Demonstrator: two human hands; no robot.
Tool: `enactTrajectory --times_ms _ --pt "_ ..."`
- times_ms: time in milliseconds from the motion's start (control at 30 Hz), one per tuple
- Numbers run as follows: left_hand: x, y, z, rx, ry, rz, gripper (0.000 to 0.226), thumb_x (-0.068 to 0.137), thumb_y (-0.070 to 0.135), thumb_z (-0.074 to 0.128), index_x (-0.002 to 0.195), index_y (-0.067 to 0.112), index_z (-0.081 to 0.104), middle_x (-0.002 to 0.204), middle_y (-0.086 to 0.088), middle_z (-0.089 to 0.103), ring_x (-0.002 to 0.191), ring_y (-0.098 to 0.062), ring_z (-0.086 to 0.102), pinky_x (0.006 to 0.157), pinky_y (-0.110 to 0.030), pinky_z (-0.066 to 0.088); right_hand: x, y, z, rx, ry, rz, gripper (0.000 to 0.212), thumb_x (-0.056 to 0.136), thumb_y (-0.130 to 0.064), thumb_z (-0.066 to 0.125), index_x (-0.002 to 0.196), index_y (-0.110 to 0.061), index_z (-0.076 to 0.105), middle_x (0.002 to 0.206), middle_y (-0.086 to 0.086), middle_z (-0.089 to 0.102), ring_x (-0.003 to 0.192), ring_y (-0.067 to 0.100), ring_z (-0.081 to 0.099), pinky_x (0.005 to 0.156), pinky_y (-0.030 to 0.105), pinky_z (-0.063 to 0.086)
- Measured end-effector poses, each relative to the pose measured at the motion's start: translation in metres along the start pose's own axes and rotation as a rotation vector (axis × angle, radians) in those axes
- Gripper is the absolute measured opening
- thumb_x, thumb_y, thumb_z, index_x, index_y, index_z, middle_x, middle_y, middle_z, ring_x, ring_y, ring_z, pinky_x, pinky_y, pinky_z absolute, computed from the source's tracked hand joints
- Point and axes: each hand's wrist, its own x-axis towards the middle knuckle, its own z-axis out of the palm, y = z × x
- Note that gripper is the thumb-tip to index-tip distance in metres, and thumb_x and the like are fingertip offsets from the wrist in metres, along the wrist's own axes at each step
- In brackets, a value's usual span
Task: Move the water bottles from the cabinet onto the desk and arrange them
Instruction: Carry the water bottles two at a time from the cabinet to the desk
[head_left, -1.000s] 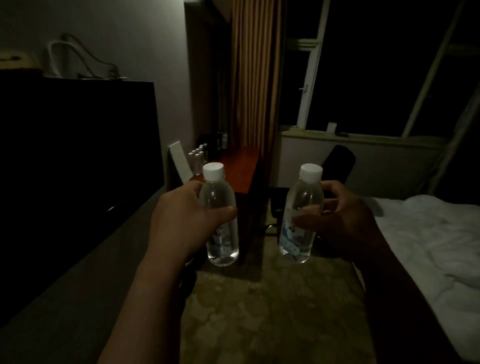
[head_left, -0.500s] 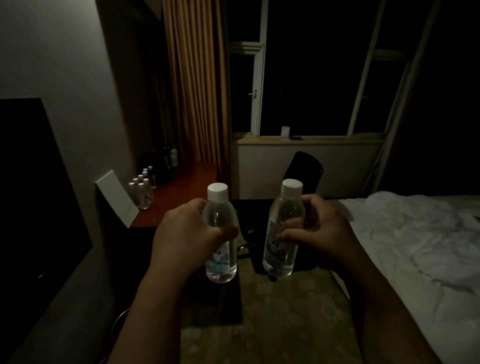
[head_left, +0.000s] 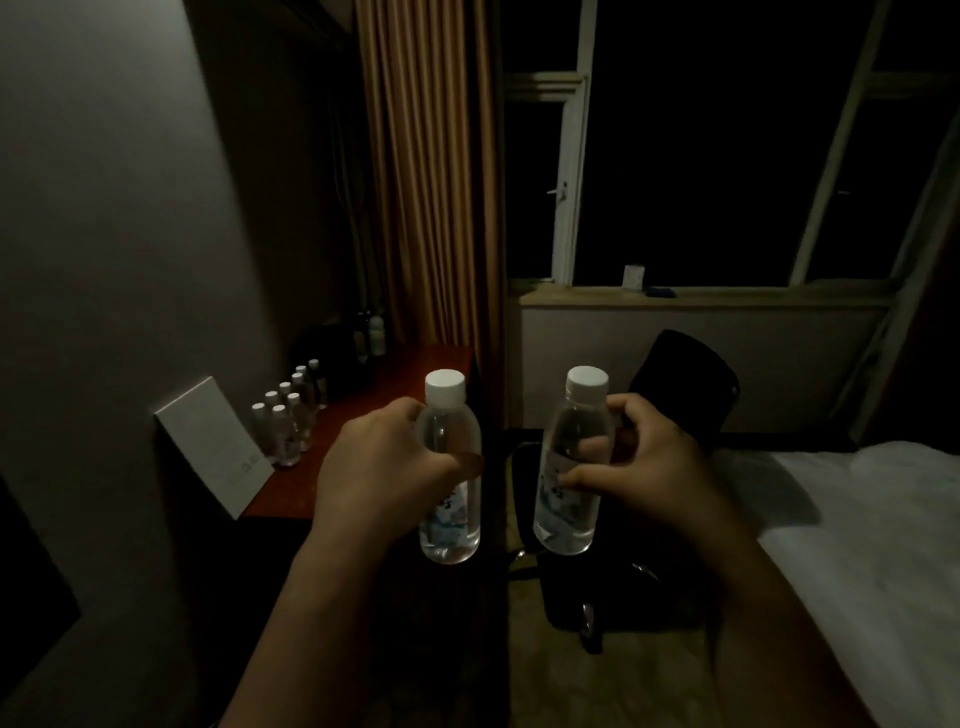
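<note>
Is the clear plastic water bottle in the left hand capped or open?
Capped: a white screw cap sits on the clear plastic water bottle held upright in the left hand.

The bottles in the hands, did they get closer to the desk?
Yes. Both held bottles are nearer the desk now; its row of bottles looks larger and closer.

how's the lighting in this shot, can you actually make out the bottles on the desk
Head view: very dim, the windows black. The left hand and right hand each hold a bottle, left one, right one, readable with white caps. The desk bottles are small and murky, labels unreadable. Wide-angle bending tilts the window frame.
</note>
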Motion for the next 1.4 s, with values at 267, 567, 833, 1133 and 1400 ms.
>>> enactTrajectory --times_ms 267,567,833,1133,1400 --pt "0.12 -0.021 0.065 0.02 0.098 -0.134 0.048 0.061 0.053 0.083 0.098 0.031 0.06 0.088 0.013 0.066 0.079 -0.005 0.065 0.072 -0.038 0.059 0.161 0.046 0.01 0.002 -0.136 -0.056 0.064 0.056 -0.027 0.089 0.103 -0.051 0.052 0.099 -0.013 0.07 0.091 0.001 0.067 0.074 0.026 0.054" --pt "0.233 -0.102 0.085 0.181 0.232 -0.299 0.057 0.055 0.064 0.076 0.1 0.033 0.061 0.086 0.015 0.064 0.075 -0.001 0.06 0.063 -0.03 0.054 0.313 0.07 0.095 -0.002 -0.39 -0.076 0.067 0.068 -0.016 0.086 0.12 -0.038 0.049 0.115 -0.01 0.062 0.107 0.01 0.061 0.08 0.028 0.054" --pt "0.374 -0.187 0.088 0.275 0.28 -0.309 0.058 0.057 0.066 0.077 0.1 0.032 0.057 0.082 0.017 0.054 0.078 -0.006 0.057 0.065 -0.033 0.055 0.459 0.076 0.184 -0.007 -0.419 -0.163 0.063 0.07 -0.021 0.084 0.118 -0.039 0.048 0.108 -0.012 0.062 0.099 0.004 0.06 0.07 0.018 0.049" --pt "0.488 -0.256 0.084 0.367 0.293 -0.403 0.056 0.055 0.067 0.076 0.095 0.031 0.058 0.085 0.013 0.062 0.079 -0.011 0.059 0.064 -0.034 0.052 0.594 0.099 0.28 0.019 -0.429 -0.199 0.066 0.064 -0.029 0.085 0.115 -0.044 0.046 0.103 -0.017 0.063 0.093 -0.003 0.06 0.068 0.015 0.049" --pt "0.564 -0.339 0.1 0.33 0.392 -0.698 0.06 0.054 0.065 0.079 0.1 0.031 0.059 0.094 0.01 0.065 0.087 -0.014 0.062 0.075 -0.04 0.057 0.728 0.114 0.381 0.019 -0.686 -0.316 0.074 0.066 -0.03 0.084 0.121 -0.053 0.041 0.108 -0.021 0.06 0.095 -0.005 0.058 0.068 0.011 0.047"
